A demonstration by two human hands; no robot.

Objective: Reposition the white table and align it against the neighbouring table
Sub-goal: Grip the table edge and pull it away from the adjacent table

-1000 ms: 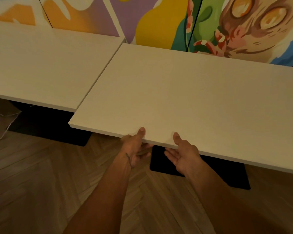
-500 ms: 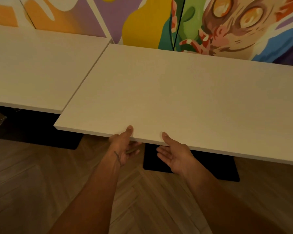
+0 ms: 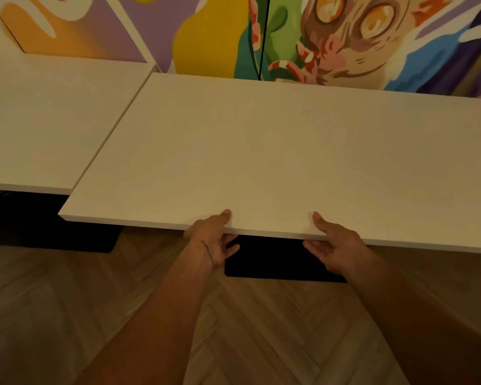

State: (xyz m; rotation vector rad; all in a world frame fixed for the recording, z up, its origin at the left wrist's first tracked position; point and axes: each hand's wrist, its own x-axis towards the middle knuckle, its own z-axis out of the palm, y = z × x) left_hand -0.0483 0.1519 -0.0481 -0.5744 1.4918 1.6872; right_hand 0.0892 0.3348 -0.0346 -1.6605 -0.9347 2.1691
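The white table (image 3: 275,151) fills the middle and right of the view, its top bare. Its left edge lies along the right edge of the neighbouring white table (image 3: 45,120), and its front corner sticks out further toward me than the neighbour's front edge. My left hand (image 3: 213,238) grips the white table's front edge, thumb on top and fingers underneath. My right hand (image 3: 331,245) holds the same edge further right, thumb on top and fingers curled below.
A colourful mural wall (image 3: 317,37) stands right behind both tables. Black base plates (image 3: 275,259) (image 3: 53,234) rest on the herringbone wood floor (image 3: 261,329) under each table. Open floor lies in front, where I stand.
My hands have spread further apart along the front edge, the right one shifting right. The view has swung right, so both tables sit further left in the frame.
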